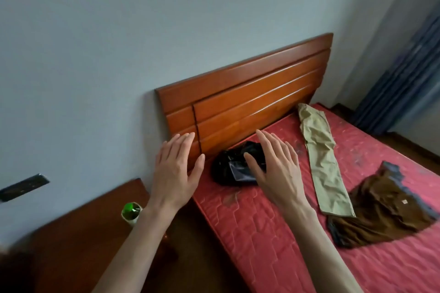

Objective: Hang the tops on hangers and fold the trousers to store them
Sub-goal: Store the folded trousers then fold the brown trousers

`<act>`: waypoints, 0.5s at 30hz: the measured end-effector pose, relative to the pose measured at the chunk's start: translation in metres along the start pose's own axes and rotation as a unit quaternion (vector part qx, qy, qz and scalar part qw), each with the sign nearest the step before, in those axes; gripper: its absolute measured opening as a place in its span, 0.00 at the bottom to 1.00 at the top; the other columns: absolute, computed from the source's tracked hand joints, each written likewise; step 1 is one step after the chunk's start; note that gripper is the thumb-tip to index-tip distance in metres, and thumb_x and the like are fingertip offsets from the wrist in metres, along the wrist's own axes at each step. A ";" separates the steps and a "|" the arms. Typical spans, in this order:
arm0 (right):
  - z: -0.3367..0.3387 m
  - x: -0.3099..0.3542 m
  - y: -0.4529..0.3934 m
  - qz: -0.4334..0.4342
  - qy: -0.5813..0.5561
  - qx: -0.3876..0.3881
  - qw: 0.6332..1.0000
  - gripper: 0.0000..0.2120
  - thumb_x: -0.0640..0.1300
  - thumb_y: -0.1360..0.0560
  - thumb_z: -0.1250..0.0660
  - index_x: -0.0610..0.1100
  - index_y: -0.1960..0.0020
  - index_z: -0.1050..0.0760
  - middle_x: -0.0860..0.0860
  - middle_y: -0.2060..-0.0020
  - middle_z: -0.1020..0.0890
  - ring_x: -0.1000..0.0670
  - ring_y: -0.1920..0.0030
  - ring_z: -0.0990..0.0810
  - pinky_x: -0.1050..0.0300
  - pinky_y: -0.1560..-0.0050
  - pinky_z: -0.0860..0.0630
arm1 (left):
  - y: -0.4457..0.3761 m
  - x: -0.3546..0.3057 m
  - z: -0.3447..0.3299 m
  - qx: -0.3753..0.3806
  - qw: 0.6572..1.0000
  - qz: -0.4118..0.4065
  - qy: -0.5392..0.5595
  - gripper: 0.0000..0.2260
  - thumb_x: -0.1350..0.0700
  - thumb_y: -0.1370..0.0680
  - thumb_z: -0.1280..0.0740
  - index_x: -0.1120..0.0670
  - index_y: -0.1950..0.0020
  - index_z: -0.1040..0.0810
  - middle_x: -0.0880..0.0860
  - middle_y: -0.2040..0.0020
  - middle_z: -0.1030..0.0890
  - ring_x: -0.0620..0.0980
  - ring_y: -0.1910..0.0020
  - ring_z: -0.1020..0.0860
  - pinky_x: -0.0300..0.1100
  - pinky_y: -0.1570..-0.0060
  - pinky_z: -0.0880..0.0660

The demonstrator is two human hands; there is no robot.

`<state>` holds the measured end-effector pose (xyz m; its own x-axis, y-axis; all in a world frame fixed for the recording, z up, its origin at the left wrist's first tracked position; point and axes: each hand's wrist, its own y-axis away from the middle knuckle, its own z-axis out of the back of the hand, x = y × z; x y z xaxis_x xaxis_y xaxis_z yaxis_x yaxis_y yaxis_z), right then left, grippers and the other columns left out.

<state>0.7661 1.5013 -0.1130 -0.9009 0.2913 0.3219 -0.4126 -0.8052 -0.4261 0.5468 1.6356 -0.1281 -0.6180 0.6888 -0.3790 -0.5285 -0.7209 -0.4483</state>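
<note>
Both hands spread flat, empty: left hand [175,169] beside black bundle [234,165], right hand [276,164] over it, on red mattress [273,233] below wooden headboard [245,100].

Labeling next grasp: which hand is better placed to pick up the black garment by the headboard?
Right hand: its fingers already hover over the black garment. Left hand is off the mattress edge, beside the headboard.

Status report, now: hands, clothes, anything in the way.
Both hands open, left hand and right hand over the black bundle by the headboard. Khaki trousers unfolded, brown garment crumpled on the mattress. No hangers visible. Nothing blocking.
</note>
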 end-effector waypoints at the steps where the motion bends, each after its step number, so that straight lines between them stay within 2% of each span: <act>1: 0.006 -0.017 0.006 -0.013 0.004 -0.002 1.000 0.31 0.66 0.16 0.46 0.50 0.19 0.36 0.51 0.22 0.30 0.49 0.20 0.35 0.45 0.19 0.41 | -0.005 -0.014 -0.010 0.005 1.000 -0.008 0.008 0.27 0.38 0.14 0.47 0.51 0.19 0.36 0.52 0.23 0.29 0.51 0.21 0.35 0.57 0.24 0.34; 5: 0.030 -0.076 0.030 -0.070 0.021 -0.023 0.997 0.30 0.64 0.16 0.42 0.49 0.19 0.35 0.52 0.23 0.29 0.50 0.21 0.35 0.44 0.20 0.39 | -0.022 -0.064 -0.047 0.030 0.998 -0.049 0.035 0.27 0.39 0.14 0.46 0.52 0.19 0.35 0.53 0.23 0.29 0.51 0.21 0.36 0.57 0.23 0.35; 8: 0.045 -0.111 0.043 -0.110 0.041 -0.033 0.993 0.30 0.62 0.16 0.40 0.49 0.19 0.35 0.52 0.23 0.29 0.49 0.21 0.34 0.45 0.19 0.40 | -0.036 -0.095 -0.073 0.051 0.994 -0.087 0.039 0.28 0.39 0.14 0.46 0.52 0.19 0.36 0.53 0.22 0.30 0.50 0.20 0.38 0.55 0.21 0.38; 11: 0.056 -0.141 0.052 -0.143 0.055 -0.047 0.987 0.30 0.64 0.16 0.43 0.49 0.19 0.35 0.51 0.23 0.29 0.49 0.21 0.34 0.48 0.19 0.45 | -0.050 -0.124 -0.100 0.068 0.988 -0.124 0.054 0.27 0.39 0.14 0.45 0.53 0.19 0.35 0.53 0.22 0.30 0.50 0.19 0.38 0.56 0.21 0.38; 15: 0.060 -0.180 0.060 -0.195 0.069 -0.064 0.976 0.32 0.66 0.17 0.46 0.49 0.19 0.34 0.52 0.22 0.29 0.50 0.20 0.34 0.46 0.18 0.44 | -0.072 -0.160 -0.143 0.089 0.979 -0.164 0.080 0.27 0.39 0.15 0.46 0.53 0.20 0.33 0.53 0.23 0.29 0.51 0.20 0.37 0.57 0.22 0.38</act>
<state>0.9118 1.3692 -0.1460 -0.6775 0.6367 0.3683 -0.7338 -0.5499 -0.3990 0.7672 1.5881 -0.1509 -0.3064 0.8782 -0.3672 -0.7852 -0.4512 -0.4240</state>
